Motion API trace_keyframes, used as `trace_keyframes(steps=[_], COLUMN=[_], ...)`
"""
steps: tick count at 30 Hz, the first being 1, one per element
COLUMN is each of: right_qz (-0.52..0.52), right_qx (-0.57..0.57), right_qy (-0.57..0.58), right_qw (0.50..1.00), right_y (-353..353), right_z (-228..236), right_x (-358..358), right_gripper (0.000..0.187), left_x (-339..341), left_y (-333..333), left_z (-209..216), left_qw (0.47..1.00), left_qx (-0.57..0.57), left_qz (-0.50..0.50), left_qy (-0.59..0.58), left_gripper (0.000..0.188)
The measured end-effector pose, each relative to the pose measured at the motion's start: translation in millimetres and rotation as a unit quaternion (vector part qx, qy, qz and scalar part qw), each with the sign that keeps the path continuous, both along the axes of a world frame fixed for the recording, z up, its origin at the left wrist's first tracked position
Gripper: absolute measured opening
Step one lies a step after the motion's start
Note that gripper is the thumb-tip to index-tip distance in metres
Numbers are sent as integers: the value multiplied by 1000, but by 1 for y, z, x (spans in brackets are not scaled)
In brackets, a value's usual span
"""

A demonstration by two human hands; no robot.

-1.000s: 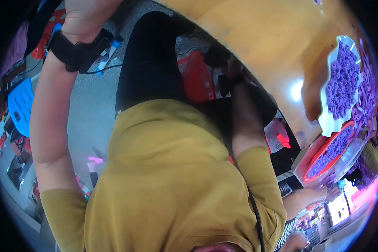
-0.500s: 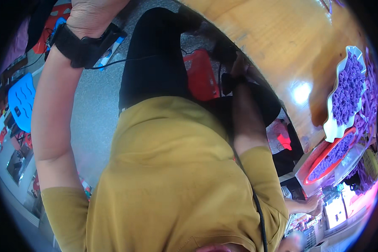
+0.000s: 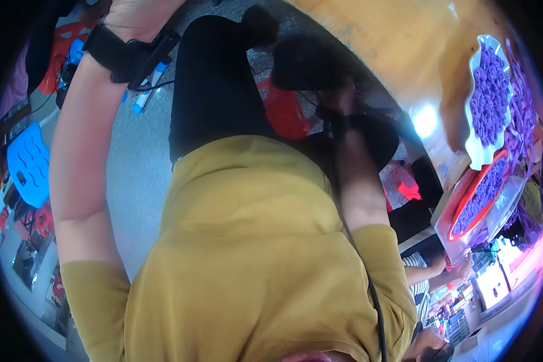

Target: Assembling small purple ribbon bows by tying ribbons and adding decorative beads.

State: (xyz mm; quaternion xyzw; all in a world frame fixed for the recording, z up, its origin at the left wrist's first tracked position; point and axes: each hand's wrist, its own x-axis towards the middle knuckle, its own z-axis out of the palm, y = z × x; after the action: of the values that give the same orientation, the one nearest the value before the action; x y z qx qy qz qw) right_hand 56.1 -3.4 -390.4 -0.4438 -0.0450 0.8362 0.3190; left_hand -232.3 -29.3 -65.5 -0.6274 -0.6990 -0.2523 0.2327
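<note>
My left hand [image 3: 140, 18] shows only its back and wrist at the top edge; its fingers are cut off by the frame. A black band with a box and cable [image 3: 127, 57] is strapped round that wrist. In the shadow beside the wooden table [image 3: 398, 36], my right hand [image 3: 344, 99] hangs low near my knee, also with a dark strap at its wrist. Its fingers are too dark to make out. Across the table stands a white wavy-edged tray [image 3: 473, 148] heaped with small purple curled pieces [image 3: 489, 96].
A red-rimmed basin [image 3: 454, 232] of similar purple pieces stands by the tray, with loose purple strips [image 3: 522, 114] beyond. Another person's hands [image 3: 455, 271] are near the basin. A blue stool [image 3: 29, 166] is at the left; a red stool [image 3: 283, 108] stands under the table.
The view has shifted, so the table, tray and basin sit higher and the tray further left. The other person's hands have come closer to the basin. My right hand remains in shadow.
</note>
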Motion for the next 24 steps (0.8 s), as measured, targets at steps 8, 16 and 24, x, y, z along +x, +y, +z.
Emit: trace_keyframes(steps=[8,16,24], right_qz=[5,-52,-41], right_qx=[34,-17,-61], right_qy=[84,174,479], right_qw=[996,983,875], right_y=[-1,-12,-26], right_z=[25,123,141], right_x=[26,2,-2], right_gripper=[35,33,48], left_x=[-25,-7,14], left_y=[-46,-111,-60], left_z=[-16,-128,-162], left_qw=[989,622,405], left_qx=[-103,-273,-228], left_qz=[-94,53,210], left_qy=[40,-732,-860], left_gripper=[17,22,24])
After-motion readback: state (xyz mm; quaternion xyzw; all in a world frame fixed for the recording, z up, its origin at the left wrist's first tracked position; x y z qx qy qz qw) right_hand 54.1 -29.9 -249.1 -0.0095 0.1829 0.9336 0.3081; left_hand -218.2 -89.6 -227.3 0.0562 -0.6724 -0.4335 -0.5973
